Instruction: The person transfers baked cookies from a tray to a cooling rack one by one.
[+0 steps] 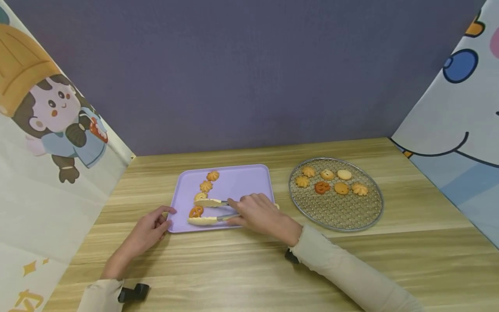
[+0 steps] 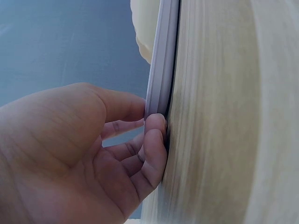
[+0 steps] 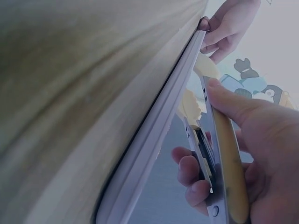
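My right hand [image 1: 259, 213] holds a pair of tongs [image 1: 209, 203] with cream tips and metal arms, low over a lilac tray [image 1: 243, 180]. The tips stand apart, one on either side of a brown pretzel cookie [image 1: 196, 211] at the tray's near left. Just beyond it a ring-shaped cookie [image 1: 200, 196] is partly covered by the upper tip. Farther up the same row lie two flower-shaped cookies, one nearer [image 1: 205, 186] and one at the back [image 1: 212, 175]. With thumb and fingers my left hand [image 2: 60, 140] pinches the tray's rim at its near left corner.
Right of the tray stands a round wire rack [image 1: 331, 216] with a metal rim, bearing several cookies, among them a dark pretzel [image 1: 322, 187] and a pale round one [image 1: 344, 174]. A wood-grain table [image 1: 218, 268] lies beneath; a dark panel [image 1: 249, 78] rises behind.
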Motion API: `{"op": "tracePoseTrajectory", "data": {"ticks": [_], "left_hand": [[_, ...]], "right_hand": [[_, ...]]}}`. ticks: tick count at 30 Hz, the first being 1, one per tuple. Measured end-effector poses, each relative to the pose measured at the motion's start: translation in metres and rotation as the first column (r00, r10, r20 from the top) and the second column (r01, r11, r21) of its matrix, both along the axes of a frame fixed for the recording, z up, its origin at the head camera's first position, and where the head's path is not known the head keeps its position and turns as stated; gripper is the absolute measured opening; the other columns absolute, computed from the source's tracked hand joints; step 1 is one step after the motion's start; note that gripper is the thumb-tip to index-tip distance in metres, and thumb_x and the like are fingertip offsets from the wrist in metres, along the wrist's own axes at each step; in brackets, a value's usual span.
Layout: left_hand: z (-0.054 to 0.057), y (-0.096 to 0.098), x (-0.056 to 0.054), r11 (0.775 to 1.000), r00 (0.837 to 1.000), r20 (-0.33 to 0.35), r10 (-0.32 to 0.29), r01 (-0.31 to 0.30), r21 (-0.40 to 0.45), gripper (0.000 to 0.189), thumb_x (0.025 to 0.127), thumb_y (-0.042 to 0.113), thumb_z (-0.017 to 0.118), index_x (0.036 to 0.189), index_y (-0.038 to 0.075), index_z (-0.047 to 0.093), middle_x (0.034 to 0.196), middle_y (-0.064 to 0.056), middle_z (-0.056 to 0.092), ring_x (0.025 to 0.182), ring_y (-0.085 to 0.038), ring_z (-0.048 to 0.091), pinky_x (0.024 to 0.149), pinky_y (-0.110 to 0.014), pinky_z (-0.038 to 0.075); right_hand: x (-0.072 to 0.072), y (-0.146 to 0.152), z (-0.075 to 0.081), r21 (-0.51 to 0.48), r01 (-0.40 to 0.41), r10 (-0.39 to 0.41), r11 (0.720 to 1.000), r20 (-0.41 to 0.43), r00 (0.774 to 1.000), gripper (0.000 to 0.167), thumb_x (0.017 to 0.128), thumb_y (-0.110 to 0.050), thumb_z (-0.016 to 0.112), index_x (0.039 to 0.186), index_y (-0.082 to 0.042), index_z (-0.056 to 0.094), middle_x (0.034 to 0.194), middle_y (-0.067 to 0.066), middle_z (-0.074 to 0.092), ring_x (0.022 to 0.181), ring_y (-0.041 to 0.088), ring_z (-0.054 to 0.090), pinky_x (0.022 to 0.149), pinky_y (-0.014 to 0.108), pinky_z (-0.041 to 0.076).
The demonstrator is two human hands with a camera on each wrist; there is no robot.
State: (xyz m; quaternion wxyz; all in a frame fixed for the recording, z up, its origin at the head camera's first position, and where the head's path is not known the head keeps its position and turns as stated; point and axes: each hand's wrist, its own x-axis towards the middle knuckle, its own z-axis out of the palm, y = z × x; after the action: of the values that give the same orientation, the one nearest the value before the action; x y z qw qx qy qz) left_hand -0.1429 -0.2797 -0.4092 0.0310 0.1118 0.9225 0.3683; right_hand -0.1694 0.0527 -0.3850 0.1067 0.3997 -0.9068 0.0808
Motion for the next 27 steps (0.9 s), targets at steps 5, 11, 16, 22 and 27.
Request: {"op": "tracePoseTrajectory", "data": {"ticks": [5, 11, 16, 22, 27], "left_hand": [[-0.001, 0.001, 0.0, 1.0, 1.0, -0.007, -0.006, 0.006, 0.001, 0.027, 0.098, 0.001, 0.057, 0.125, 0.001, 0.058, 0.076, -0.005, 0.056, 0.058, -0.012, 0.052, 0.047, -0.024, 0.044], [-0.002, 0.001, -0.002, 1.0, 1.0, 0.006, 0.003, -0.003, -0.008, 0.028, 0.097, 0.0, 0.057, 0.125, 0.001, 0.058, 0.075, -0.006, 0.056, 0.058, -0.012, 0.053, 0.048, -0.024, 0.045], [-0.001, 0.002, -0.002, 1.0, 1.0, 0.009, 0.001, -0.001, -0.002, 0.028, 0.098, 0.0, 0.057, 0.126, 0.001, 0.058, 0.076, -0.006, 0.056, 0.058, -0.012, 0.052, 0.048, -0.024, 0.044], [0.0, 0.003, -0.001, 1.0, 1.0, 0.004, -0.002, 0.002, 0.011, 0.028, 0.098, 0.001, 0.058, 0.126, 0.001, 0.058, 0.076, -0.006, 0.056, 0.058, -0.012, 0.052, 0.048, -0.024, 0.044], [0.0, 0.001, 0.001, 1.0, 1.0, -0.009, -0.001, 0.001, 0.016, 0.028, 0.097, -0.001, 0.058, 0.125, 0.001, 0.058, 0.076, -0.006, 0.055, 0.058, -0.012, 0.052, 0.047, -0.024, 0.044]], "right_hand": [[0.001, 0.001, 0.003, 0.013, 0.002, -0.002, 1.0, -0.022, 1.0, 0.053, 0.092, -0.053, 0.064, 0.124, -0.012, 0.067, 0.065, -0.001, 0.061, 0.046, 0.007, 0.045, 0.037, 0.019, 0.035], [0.004, 0.002, 0.006, 0.024, -0.005, 0.007, 1.0, -0.058, 0.998, 0.05, 0.092, -0.053, 0.064, 0.123, -0.012, 0.068, 0.068, 0.0, 0.065, 0.048, 0.009, 0.05, 0.04, 0.022, 0.038], [0.005, 0.002, 0.008, 0.036, 0.0, 0.002, 0.999, -0.068, 0.998, 0.05, 0.092, -0.053, 0.064, 0.122, -0.013, 0.068, 0.067, 0.0, 0.064, 0.047, 0.009, 0.048, 0.039, 0.021, 0.037], [0.006, 0.005, 0.015, 0.029, 0.009, -0.007, 1.0, -0.085, 0.996, 0.052, 0.093, -0.052, 0.063, 0.127, -0.011, 0.067, 0.067, 0.0, 0.064, 0.045, 0.006, 0.044, 0.037, 0.018, 0.033], [0.01, 0.009, 0.018, 0.017, -0.01, 0.012, 1.0, -0.121, 0.993, 0.051, 0.094, -0.051, 0.063, 0.127, -0.012, 0.067, 0.068, 0.0, 0.066, 0.045, 0.007, 0.044, 0.037, 0.018, 0.032]]}}
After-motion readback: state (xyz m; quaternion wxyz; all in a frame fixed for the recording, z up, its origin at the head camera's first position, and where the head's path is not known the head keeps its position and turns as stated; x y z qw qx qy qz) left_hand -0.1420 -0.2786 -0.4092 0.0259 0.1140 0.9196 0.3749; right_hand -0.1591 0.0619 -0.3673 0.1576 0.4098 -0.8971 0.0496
